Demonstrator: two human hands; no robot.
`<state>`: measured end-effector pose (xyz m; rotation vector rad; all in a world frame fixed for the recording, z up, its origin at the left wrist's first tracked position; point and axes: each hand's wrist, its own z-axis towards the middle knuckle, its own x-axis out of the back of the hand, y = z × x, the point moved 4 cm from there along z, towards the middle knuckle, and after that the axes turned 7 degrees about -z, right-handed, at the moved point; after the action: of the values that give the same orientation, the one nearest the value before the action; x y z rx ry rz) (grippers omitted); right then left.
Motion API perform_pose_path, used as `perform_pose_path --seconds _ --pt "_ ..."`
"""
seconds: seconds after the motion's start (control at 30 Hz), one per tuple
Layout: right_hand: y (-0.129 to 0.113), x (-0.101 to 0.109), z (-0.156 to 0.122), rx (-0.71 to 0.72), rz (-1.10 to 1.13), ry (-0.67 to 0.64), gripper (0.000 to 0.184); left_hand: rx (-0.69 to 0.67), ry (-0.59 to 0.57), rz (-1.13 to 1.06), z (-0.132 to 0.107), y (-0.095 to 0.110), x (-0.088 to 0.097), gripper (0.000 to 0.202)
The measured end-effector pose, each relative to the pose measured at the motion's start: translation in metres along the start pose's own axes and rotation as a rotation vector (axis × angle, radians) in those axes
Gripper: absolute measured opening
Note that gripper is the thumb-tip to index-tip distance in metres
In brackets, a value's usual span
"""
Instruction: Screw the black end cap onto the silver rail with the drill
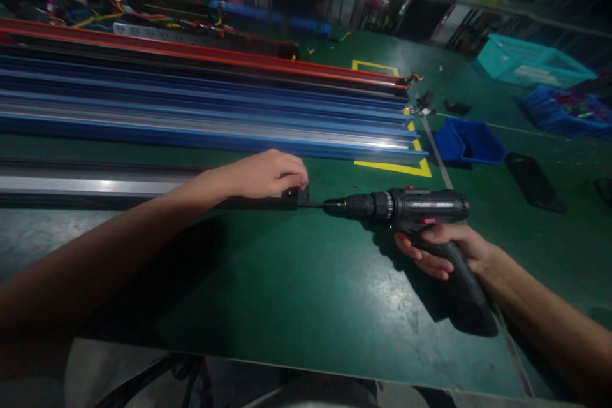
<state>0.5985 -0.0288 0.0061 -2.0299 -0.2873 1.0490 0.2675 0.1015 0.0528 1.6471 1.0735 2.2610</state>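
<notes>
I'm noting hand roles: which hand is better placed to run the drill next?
Probably the right hand: it grips the drill, whose bit points at the end of the nearest rail, where the left hand rests.

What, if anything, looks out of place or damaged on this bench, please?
A tiny dark piece lies by itself on the green tabletop near the drill, perhaps a dropped screw, though it is too small to tell. No damage stands out.

A head-worn camera looks forward and down across the green tabletop (296, 306) — close, from its near side.
</notes>
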Motion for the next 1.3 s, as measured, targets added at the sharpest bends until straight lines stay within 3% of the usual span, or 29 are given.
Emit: perform_pose_path --seconds 1.3 --pt "0.0019 -0.0012 0.0007 0.036 0.026 -0.011 0.033 -0.003 0.006 -0.013 -0.0004 -0.0007 -0.0003 0.030"
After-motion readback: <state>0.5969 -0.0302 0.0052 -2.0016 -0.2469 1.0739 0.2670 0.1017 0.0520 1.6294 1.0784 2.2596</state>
